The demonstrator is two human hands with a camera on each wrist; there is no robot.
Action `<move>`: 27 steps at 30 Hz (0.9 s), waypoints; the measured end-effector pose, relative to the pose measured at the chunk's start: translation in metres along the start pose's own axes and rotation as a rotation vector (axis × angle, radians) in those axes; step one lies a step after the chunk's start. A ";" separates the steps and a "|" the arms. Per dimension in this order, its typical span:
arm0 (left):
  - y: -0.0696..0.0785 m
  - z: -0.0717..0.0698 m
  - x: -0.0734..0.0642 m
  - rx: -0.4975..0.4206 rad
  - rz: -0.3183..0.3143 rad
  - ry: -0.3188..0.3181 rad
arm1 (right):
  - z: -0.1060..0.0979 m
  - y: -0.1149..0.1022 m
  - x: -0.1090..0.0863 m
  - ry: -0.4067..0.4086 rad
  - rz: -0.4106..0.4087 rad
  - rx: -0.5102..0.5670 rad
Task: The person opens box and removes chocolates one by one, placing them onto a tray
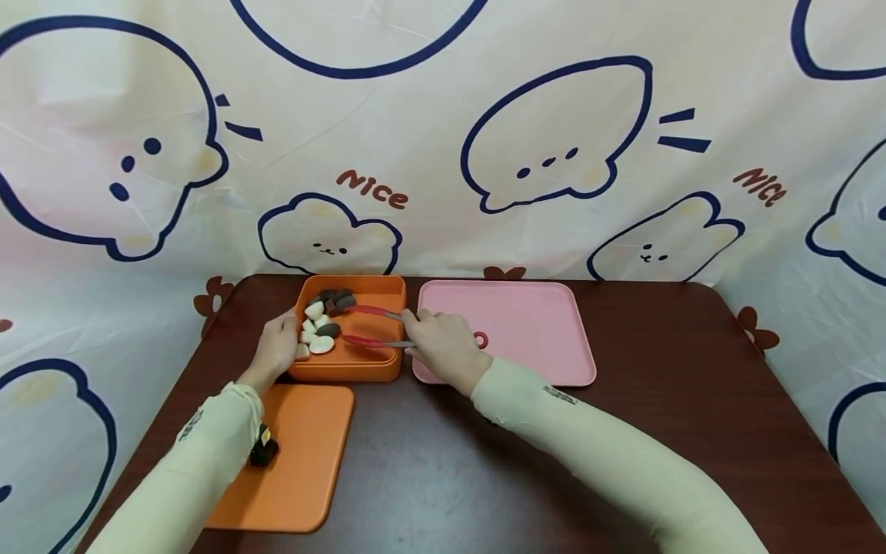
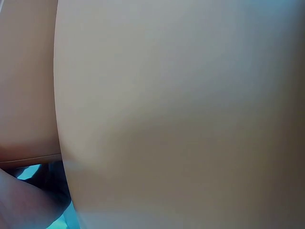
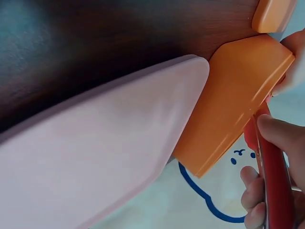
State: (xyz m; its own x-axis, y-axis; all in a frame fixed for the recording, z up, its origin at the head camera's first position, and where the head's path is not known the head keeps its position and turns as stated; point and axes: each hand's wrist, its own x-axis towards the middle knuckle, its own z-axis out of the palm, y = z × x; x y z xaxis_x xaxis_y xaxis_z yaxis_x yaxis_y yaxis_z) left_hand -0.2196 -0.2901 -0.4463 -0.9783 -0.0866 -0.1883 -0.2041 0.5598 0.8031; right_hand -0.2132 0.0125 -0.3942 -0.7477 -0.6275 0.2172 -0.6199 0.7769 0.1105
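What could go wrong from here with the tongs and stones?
1. The stones are bunched at the box's left side, so the spread tongs may nudge or catch a neighbour.
2. The tongs reach in over the right wall of the box; a low lift might bump it.
3. If the left hand loosens on the box's left side, the box could shift.

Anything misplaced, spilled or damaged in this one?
Nothing looks spilled or damaged. Slightly odd: one dark pebble lies beside the white pebbles in the orange box, apart from the other dark pebbles at its far side.
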 end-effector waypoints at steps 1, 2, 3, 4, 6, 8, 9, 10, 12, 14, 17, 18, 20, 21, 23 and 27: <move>0.000 0.000 0.000 -0.002 -0.002 0.000 | 0.000 -0.002 0.002 0.003 -0.010 -0.021; 0.000 -0.001 0.000 -0.002 -0.001 0.001 | 0.000 -0.004 0.004 0.009 -0.021 -0.048; 0.001 -0.001 0.000 -0.003 -0.002 0.001 | 0.001 -0.005 0.005 0.021 -0.032 -0.075; 0.001 -0.001 -0.001 -0.003 -0.003 0.001 | 0.001 -0.007 0.007 0.035 -0.046 -0.102; 0.001 -0.001 -0.001 -0.002 -0.003 0.001 | 0.003 -0.011 0.009 0.061 -0.073 -0.149; 0.001 -0.001 -0.001 0.002 -0.003 -0.003 | 0.005 -0.014 0.010 0.079 -0.093 -0.183; 0.001 -0.001 -0.001 0.002 -0.005 -0.005 | 0.006 -0.015 0.010 0.090 -0.104 -0.195; 0.001 -0.001 -0.001 0.002 -0.004 -0.006 | 0.007 -0.016 0.011 0.098 -0.113 -0.206; 0.001 -0.001 -0.001 -0.002 -0.002 -0.009 | 0.008 -0.018 0.011 0.115 -0.119 -0.219; 0.000 -0.001 -0.001 -0.002 0.001 -0.009 | 0.008 -0.019 0.012 0.125 -0.117 -0.229; 0.000 -0.001 0.000 0.000 0.004 -0.009 | 0.008 -0.021 0.013 0.128 -0.112 -0.241; 0.000 -0.001 0.000 -0.002 0.004 -0.011 | 0.007 -0.022 0.014 0.123 -0.113 -0.245; -0.001 -0.001 -0.001 -0.004 0.006 -0.012 | 0.006 -0.023 0.016 0.116 -0.120 -0.252; -0.001 -0.001 -0.001 -0.005 0.006 -0.013 | 0.005 -0.024 0.017 0.112 -0.123 -0.256; -0.001 -0.001 -0.001 -0.012 0.006 -0.015 | 0.004 -0.026 0.019 0.100 -0.130 -0.260; 0.000 0.000 0.001 -0.008 0.000 -0.005 | 0.002 -0.031 0.024 0.077 -0.131 -0.258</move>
State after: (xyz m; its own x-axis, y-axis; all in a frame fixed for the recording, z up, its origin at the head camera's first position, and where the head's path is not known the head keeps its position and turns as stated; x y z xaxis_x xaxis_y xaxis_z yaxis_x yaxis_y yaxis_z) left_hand -0.2210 -0.2897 -0.4465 -0.9781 -0.0827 -0.1908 -0.2043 0.5532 0.8076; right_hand -0.2123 -0.0266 -0.3947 -0.6391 -0.7249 0.2570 -0.6213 0.6835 0.3830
